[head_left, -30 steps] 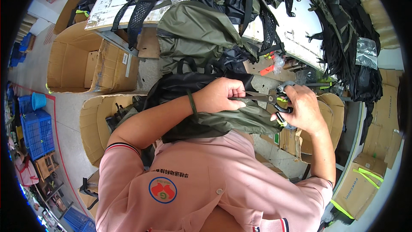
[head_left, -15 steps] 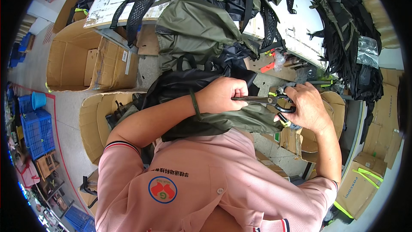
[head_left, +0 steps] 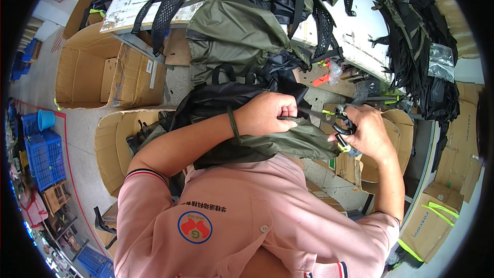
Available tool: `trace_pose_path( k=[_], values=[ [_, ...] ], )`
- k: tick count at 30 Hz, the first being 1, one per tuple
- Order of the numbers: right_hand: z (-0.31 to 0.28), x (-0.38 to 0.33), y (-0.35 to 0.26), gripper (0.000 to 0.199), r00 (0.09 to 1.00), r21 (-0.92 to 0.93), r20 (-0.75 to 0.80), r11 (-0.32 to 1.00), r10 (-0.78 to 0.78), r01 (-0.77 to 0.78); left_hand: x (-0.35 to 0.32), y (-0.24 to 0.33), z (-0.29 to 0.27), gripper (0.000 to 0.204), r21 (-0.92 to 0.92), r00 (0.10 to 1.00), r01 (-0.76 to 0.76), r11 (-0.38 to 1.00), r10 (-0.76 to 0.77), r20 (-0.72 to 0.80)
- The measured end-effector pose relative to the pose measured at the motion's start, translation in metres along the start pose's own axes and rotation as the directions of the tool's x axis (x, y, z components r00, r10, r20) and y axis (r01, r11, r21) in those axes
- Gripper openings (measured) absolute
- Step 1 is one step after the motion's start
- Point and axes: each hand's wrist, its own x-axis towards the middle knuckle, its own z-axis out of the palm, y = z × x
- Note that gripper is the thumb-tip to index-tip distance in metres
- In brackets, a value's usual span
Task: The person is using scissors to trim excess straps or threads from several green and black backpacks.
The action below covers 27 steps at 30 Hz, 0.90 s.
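Across my lap lies an olive-green and black fabric bag (head_left: 303, 142), its cloth bunched up. My left hand (head_left: 266, 114) is closed in a pinch on the bag's edge. In my right hand (head_left: 368, 131) is a pair of scissors (head_left: 339, 122) with black handles; my fingers are wrapped around the loops. The blades point left toward my left fingertips, and their tips pass close to the pinched cloth. Whether the tips touch the fabric I cannot tell. Just beyond, more of the olive cloth (head_left: 231, 33) drapes down from the table.
A white worn table (head_left: 360, 36) stands ahead, piled with black and olive bags. Black straps (head_left: 417, 46) hang in a thick bundle at the right. Open cardboard boxes (head_left: 90, 72) stand at the left, another (head_left: 110, 149) beside my left arm. Sealed cartons (head_left: 432, 221) stand at the right.
The scissors have turned slightly, their blades now angled up toward the left behind the cloth edge. My right hand has dipped a little; my left hand keeps its pinch.
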Motion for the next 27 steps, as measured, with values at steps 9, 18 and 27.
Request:
trace_pose_path(
  k=[9, 18, 27],
  values=[
    [0.052, 0.035, -0.027, 0.028, 0.997, 0.669, -0.069, 0.741, -0.018, 0.06, -0.009, 0.004, -0.014, 0.019, -0.031, 0.992, -0.033, 0.999, 0.037, 0.12],
    [0.021, 0.008, 0.034, 0.022, 0.893, 0.732, -0.312, 0.681, 0.326, 0.007, -0.115, -0.012, -0.119, 0.032, 0.421, 0.995, -0.098, 0.902, 0.086, 0.049],
    [0.016, -0.007, 0.046, 0.019, 0.859, 0.646, -0.389, 0.764, 0.334, -0.004, -0.114, -0.026, -0.113, 0.022, 0.761, 0.854, -0.033, 0.648, 0.414, -0.315]
  ],
)
